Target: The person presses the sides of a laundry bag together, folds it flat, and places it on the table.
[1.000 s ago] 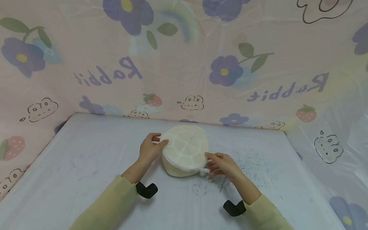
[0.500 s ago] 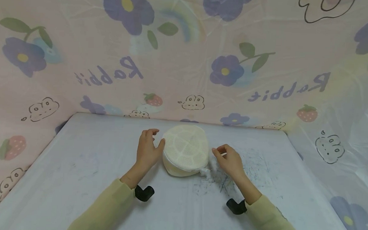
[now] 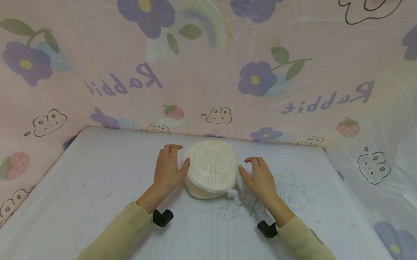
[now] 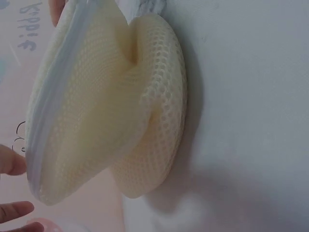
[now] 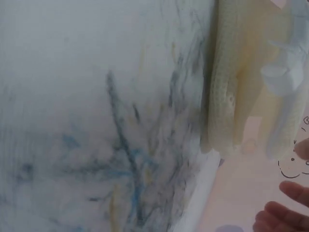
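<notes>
A cream mesh laundry bag, round and slightly squashed, sits at the middle of the white table. Its zip runs round the upper rim, and a white zip pull hangs on the right side. Beside the bag's left edge is my left hand, fingers spread and lightly bent; its thumb overlaps the rim in the head view, and whether it touches cannot be told. My right hand hovers just right of the bag, apart from it, with relaxed fingers and nothing held.
Dark scribble marks stain the tabletop right of the bag. A pink printed curtain with flowers and rabbits encloses the table's back and sides. Black wrist mounts stick out under both sleeves.
Both hands held the bag's rim a second ago. They have since loosened, the right hand moving off to the right of the zip pull. The bag stays nearly in place.
</notes>
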The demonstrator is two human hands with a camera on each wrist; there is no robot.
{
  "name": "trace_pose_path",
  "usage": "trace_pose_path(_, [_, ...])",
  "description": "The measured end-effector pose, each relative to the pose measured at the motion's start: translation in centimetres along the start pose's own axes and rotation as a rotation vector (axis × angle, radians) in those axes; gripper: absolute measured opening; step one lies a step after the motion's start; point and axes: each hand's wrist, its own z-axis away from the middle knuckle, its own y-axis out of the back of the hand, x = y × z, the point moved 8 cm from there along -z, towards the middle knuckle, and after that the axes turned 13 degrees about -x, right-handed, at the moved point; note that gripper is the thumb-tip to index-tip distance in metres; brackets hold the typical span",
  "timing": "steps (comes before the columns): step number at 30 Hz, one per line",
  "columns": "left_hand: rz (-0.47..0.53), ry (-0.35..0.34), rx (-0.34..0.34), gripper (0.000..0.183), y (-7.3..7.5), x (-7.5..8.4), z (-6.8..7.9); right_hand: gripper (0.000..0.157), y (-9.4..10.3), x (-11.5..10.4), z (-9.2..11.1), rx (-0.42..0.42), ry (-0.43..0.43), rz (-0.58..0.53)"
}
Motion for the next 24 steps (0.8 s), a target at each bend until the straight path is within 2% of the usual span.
trace_pose_path(5, [-0.065,-0.028,-0.052,0.053,-0.6,0.5,0.0,0.047,-0.3,-0.9,-0.2,0.015,0.102,0.059])
trace_pose_path(12, [-0.166,-0.104,-0.126,0.065,-1.4,1.5,0.2,0.069,-1.5,-2.0,-0.5,-0.096,0.196,0.105])
trace_pose_path(15, [-0.201,-0.129,-0.167,0.069,-1.8,1.8,0.3,0.072,-2.1,-2.3,-0.6,-0.163,0.208,0.116])
trace_pose_path(19, [-0.233,-0.116,-0.257,0.073,-2.5,1.8,0.4,0.073,-2.8,-2.5,-0.7,-0.243,0.206,0.140])
trace_pose_path(24, [-0.263,-0.103,-0.343,0.076,-3.3,1.8,0.6,0.073,-3.2,-2.9,-0.8,-0.264,0.221,0.148])
